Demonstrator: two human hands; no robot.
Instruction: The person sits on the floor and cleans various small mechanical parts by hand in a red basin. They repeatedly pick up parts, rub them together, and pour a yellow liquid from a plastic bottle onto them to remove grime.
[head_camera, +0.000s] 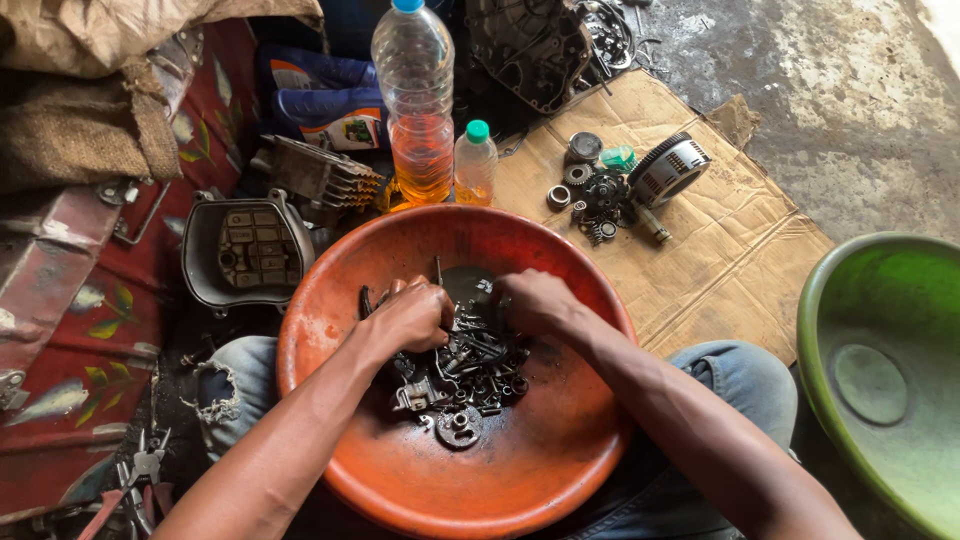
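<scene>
At floor level, between the knees of a seated person in torn jeans: one orange plastic basin (330, 330), round and shallow, held in the lap so that its contents are kept within reach of both hands.

Contents: a heap of small greasy metal parts (470, 375), made up of bolts, brackets and a toothed disc, gathered at the basin's middle where the curved floor lets them settle together.

Left hand (410, 318): laid on the upper left of the heap, fingers curled down and drawn together over the parts; whether one piece is pinched beneath cannot be told.

Right hand (535, 300): set at the upper right of the heap, fingers bent inward among the parts; the grip is hidden by the knuckles.

Surroundings: a large clear bottle (415, 100) with amber liquid and a small green-capped bottle (475, 162), stood upright just beyond the basin rim, near to hand. A flattened cardboard sheet (720, 250), spread over the concrete to keep a cluster of gears and bearings (605, 195) off the dirt. An open engine cover (245, 250) on red cloth at left. A green basin (880, 380) at right. Pliers (140, 475) by the left knee.
</scene>
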